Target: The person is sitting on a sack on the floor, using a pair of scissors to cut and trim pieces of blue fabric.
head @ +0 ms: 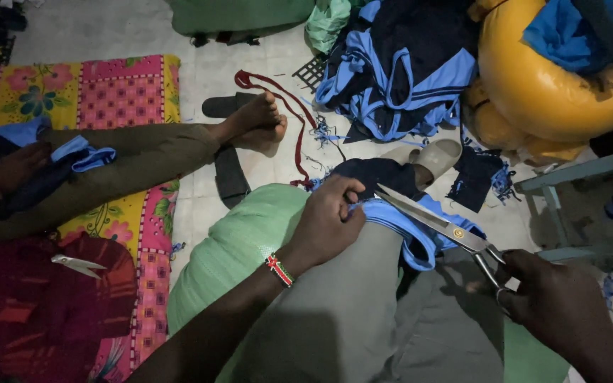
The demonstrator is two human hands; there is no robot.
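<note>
Across the person's lap, over smooth grey trousers point(349, 305), lies a strip of soft blue cloth point(399, 223) with a folded, rounded edge, its far end joined to a dark navy piece point(377, 174). The left hand point(328, 220) is closed on the blue cloth, fingers curled and pinching a fold near the scissor tips; a beaded band of red, white and green point(279, 270) circles that wrist. The right hand point(558, 305) is clamped through the loops of a pair of long metal scissors point(438, 223), whose bright, tapering blades stand slightly parted and point at the pinched fold. Beneath the lap sits a bulging pale green sack point(228, 255) of fine woven texture. On the pale tiled floor point(207, 71) beyond, a heap of navy and light blue garments point(399, 71) lies tangled, with frayed blue scraps point(328, 131) and a thin dark red strap point(285, 106) curling just beside it. A glossy yellow rounded container point(548, 85) sits at the floor's far right corner. Toward the left edge, another person's legs in olive trousers point(143, 156) stretch over a quilted mat point(108, 92) of pink and yellow flowered squares, bare feet point(257, 124) resting near dark sandals point(225, 106), and a small pair of snips point(76, 264) lies on dark red cloth point(44, 305).
</note>
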